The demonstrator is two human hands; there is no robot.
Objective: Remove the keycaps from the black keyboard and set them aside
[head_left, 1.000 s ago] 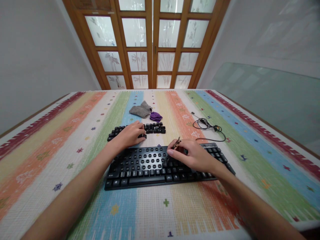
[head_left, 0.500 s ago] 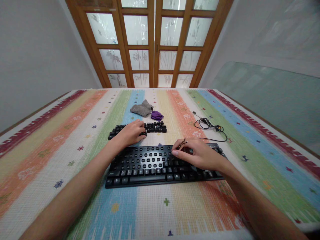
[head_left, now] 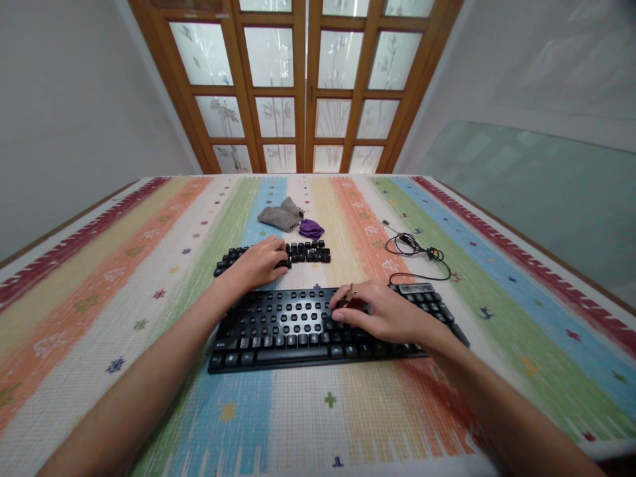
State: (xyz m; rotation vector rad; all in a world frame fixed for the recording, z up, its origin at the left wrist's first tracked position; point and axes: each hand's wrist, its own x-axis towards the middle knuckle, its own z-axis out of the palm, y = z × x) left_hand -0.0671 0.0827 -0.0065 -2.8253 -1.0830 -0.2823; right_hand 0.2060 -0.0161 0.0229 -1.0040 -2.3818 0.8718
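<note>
A black computer keyboard lies in front of me, its upper rows stripped of keycaps while the bottom rows and number pad still carry theirs. Beyond it, loose black keycaps stand in rows. My left hand rests over these rows, fingers bent, with a dark keycap at thumb and fingertip. Over the right-middle of the keyboard, my right hand is closed around a small thin brown tool, whose exact kind I cannot make out. The tool sticks up between thumb and fingers, and the hand hides the keys below.
A grey cloth and a bunched purple cloth lie behind the keycaps. The keyboard's coiled cable is at the right. A striped tablecloth covers the table, and wooden glazed doors stand beyond.
My right hand has shifted left across the keyboard with the brown tool, uncovering more of the number pad. My left hand has stayed at the loose keycaps.
</note>
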